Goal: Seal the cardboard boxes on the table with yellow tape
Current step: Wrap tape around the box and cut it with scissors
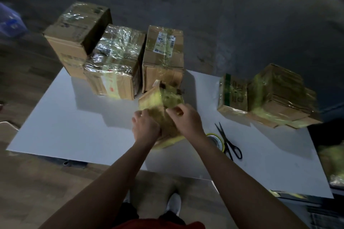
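A small cardboard box (pixel 158 102) wrapped in yellow tape stands tilted on the white table (pixel 78 128), near its middle. My left hand (pixel 146 126) grips the box's near left side. My right hand (pixel 186 117) presses on its top right face, fingers bent over the taped surface. The roll of yellow tape (pixel 216 140) lies flat on the table just right of my right wrist, partly hidden by my forearm. Black scissors (pixel 228 143) lie next to the roll.
Three larger taped cardboard boxes (pixel 115 61) stand in a row at the table's far edge. Two more taped boxes (pixel 275 96) sit at the right edge. A blue container (pixel 9 22) is on the floor at far left.
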Available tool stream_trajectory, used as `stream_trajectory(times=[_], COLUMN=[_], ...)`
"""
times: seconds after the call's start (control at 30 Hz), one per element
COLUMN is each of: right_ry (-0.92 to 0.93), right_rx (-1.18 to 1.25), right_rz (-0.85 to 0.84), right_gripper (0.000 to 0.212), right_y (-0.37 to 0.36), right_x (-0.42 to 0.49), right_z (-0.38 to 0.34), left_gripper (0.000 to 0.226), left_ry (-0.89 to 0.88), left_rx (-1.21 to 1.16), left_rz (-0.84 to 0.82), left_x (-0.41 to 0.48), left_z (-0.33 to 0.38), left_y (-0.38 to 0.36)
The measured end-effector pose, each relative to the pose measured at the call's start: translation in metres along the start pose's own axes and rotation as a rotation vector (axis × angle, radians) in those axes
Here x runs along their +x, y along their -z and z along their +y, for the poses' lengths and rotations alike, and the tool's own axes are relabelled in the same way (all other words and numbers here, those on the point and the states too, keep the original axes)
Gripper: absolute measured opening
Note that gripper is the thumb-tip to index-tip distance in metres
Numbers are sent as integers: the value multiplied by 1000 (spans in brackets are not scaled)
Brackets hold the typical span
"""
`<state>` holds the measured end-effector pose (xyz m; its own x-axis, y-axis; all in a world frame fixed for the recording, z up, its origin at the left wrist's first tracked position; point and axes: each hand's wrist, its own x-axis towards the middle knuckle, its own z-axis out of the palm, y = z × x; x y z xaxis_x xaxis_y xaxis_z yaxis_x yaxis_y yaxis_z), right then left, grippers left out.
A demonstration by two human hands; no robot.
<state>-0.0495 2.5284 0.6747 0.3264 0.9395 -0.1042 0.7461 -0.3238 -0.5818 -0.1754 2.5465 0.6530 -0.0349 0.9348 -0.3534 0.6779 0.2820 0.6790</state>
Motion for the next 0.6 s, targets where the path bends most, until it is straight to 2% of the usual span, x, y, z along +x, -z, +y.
stream_trajectory(times=[0.03,0.1,0.17,0.2,0.27,0.37,0.5,0.6], right_ry=[-21,-142,-302,-365,-425,-388,-299,-262], right_rx=[-8,-35,64,137,244,228,149,113], right_rz=[-27,-71,-171,-224,-237,-157,-86,-79], right_gripper=[46,71,98,101,84,56,48,45], right_y=[-2,-5,-9,-13,-24,-37,-40,-43], right_x=[3,7,11,13,16,12,7,7], right_z=[0,-4,-9,-10,-9,-11,-12,-14], left_gripper=[33,38,65,72,72,68,55,55], left_ry=[-37,-87,-33,16,52,76,144,188], left_rx=[5,-25,-125,-167,-165,-165,-254,-187], left_rz=[23,27,-35,-54,-68,-52,2,16], left_x=[-1,1,3,3,4,7,11,12], left_z=[2,5,7,7,3,-7,-23,-32], left_y=[2,4,6,9,10,12,20,22])
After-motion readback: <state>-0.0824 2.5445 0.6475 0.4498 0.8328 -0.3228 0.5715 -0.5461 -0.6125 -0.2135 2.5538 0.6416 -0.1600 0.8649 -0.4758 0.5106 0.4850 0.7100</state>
